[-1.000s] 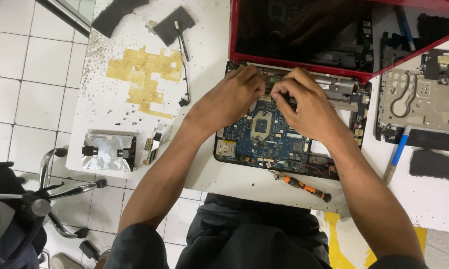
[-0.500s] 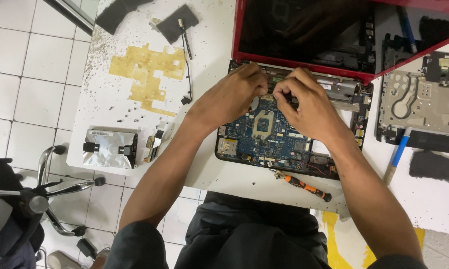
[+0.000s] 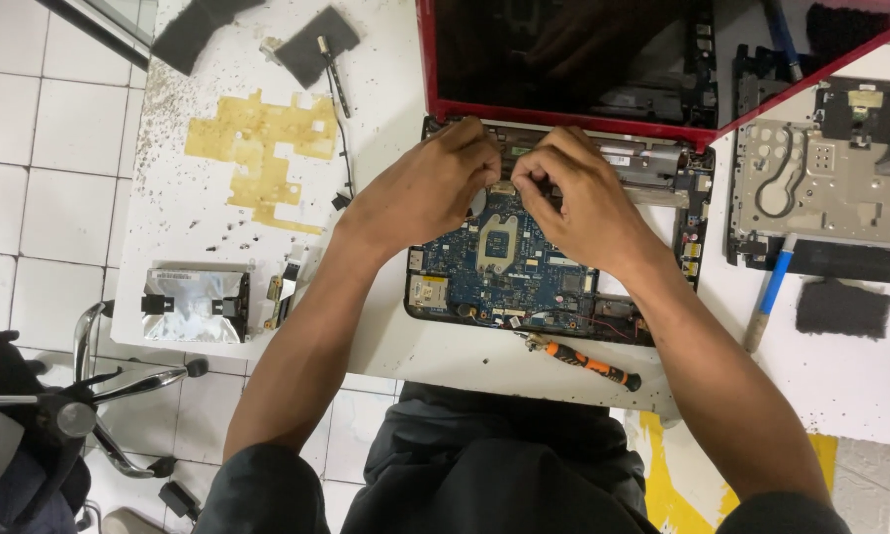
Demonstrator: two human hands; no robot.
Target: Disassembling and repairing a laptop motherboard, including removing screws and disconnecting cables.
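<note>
From your head camera, looking straight down, both your hands meet over the far edge of the opened laptop base (image 3: 563,287), just below the hinge of its red-framed screen (image 3: 563,59). Your left hand (image 3: 420,193) has its fingers curled in, the tips pressed together on something small at the far rim of the blue circuit board (image 3: 504,272); what they pinch is too small to tell. Your right hand (image 3: 578,198) is curled the same way, its fingertips just beside those of the left, almost touching them, on the same spot. The board lies under and near of both hands, its square silver chip socket (image 3: 497,242) showing between your wrists.

An orange-handled screwdriver (image 3: 583,361) lies near you, just beside the laptop base's near edge. To the right, a removed grey metal panel (image 3: 820,188) rests on the white table (image 3: 385,99), with a blue-handled tool (image 3: 769,292) touching its near side. To the left sits a silver drive (image 3: 196,305), well apart from your hands.
</note>
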